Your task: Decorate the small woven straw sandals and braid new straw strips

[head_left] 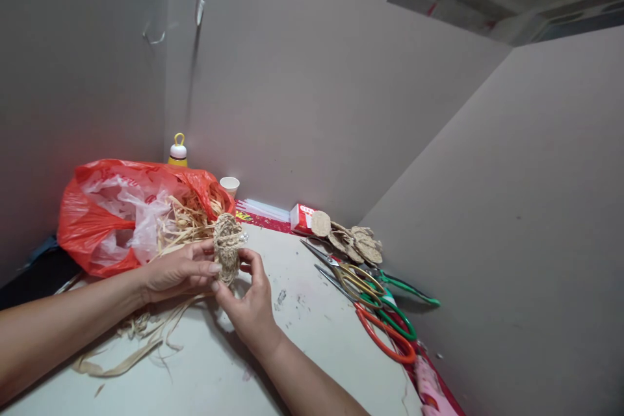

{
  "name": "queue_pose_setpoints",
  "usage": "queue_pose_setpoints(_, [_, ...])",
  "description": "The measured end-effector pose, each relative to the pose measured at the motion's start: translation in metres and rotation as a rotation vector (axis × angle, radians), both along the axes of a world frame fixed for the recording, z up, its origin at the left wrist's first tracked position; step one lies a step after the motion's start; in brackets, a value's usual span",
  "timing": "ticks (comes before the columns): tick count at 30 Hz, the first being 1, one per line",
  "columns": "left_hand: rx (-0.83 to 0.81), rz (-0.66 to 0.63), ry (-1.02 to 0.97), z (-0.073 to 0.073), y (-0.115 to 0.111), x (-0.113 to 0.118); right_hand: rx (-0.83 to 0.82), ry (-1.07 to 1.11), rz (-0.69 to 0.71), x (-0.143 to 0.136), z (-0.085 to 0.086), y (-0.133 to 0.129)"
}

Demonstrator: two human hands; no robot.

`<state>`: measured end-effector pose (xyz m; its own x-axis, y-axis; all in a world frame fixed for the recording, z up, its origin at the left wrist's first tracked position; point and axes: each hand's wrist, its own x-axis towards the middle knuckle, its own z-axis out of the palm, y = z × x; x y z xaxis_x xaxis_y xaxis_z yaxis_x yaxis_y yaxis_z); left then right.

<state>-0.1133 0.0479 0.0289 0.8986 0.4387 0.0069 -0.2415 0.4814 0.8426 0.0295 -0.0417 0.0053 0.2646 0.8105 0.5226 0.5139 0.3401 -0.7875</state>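
Note:
Between my two hands, above the white table [312,331], is a small woven straw slipper [227,253], held upright with a strap across its upper part. My left hand [182,270] grips its left edge, thumb in front. My right hand [251,309] pinches its lower right side with thumb and fingers. A small clear, shiny bit sits at the right end of the strap; I cannot make out what it is. Loose straw strips [121,361] lie on the table below my left forearm.
A red plastic bag [88,221] with straw stands left, near a paper cup [229,186] and a yellow bottle [178,153]. White sticks [266,209], a red box [302,218], woven straw pieces [361,244], scissors [385,331], green-handled pliers [409,286] and a pink glue gun [431,390] line the right side.

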Motion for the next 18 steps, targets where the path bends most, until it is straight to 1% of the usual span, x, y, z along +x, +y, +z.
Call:
queue_pose_setpoints(9, [-0.043,-0.013,-0.014,-0.0022,0.0006,-0.0006,0.012,-0.021,-0.028,0.0023,-0.0016,0.0009])
queue_pose_setpoints(13, [-0.049,-0.021,-0.018,-0.0029,0.0011,-0.0004,0.011,-0.020,-0.020,0.0018,-0.0023,0.0004])
queue_pose_setpoints(18, [-0.062,-0.042,-0.030,-0.0032,0.0006,-0.0006,0.003,-0.040,-0.038,0.0023,-0.0061,-0.0003])
